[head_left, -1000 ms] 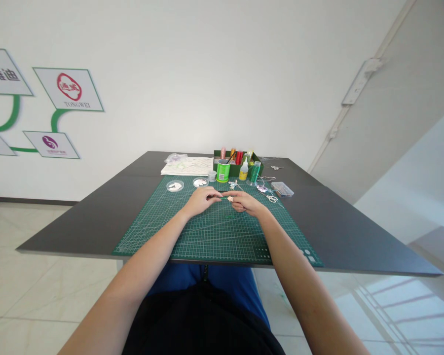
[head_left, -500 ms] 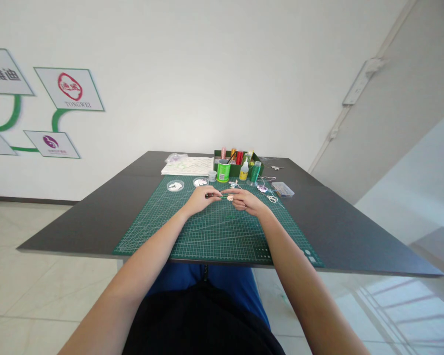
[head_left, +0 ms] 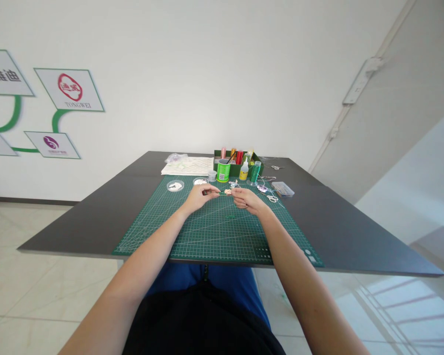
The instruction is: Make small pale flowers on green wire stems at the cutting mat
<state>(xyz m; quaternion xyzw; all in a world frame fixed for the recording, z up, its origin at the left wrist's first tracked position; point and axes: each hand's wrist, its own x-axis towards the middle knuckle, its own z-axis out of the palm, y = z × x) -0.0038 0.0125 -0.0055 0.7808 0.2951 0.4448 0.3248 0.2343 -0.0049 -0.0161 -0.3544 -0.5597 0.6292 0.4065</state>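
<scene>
Above the green cutting mat (head_left: 210,241), my two hands meet around a small peach-coloured piece that looks like a flower (head_left: 228,192). My left hand (head_left: 199,198) is closed in a pinch on a thin green stem-like strand leading to that piece. At the piece's right edge, the fingertips of my right hand (head_left: 246,199) are pinched together on it. Fine detail between the fingertips is too small to make out. Just beyond my left hand lie two shallow clear dishes, the left dish (head_left: 175,186) holding white bits.
Behind the hands stand a green can (head_left: 223,171), a glue bottle (head_left: 243,170), a green thread spool (head_left: 255,171) and a small white tub (head_left: 212,175). White scissors (head_left: 272,198) and a clear plastic case (head_left: 282,189) lie at right. White sheets (head_left: 188,166) lie at the back left.
My right index finger, stretched toward my left fingertips before, has drawn back into a pinch at the peach flower. The flower sits slightly higher, more exposed between the hands.
</scene>
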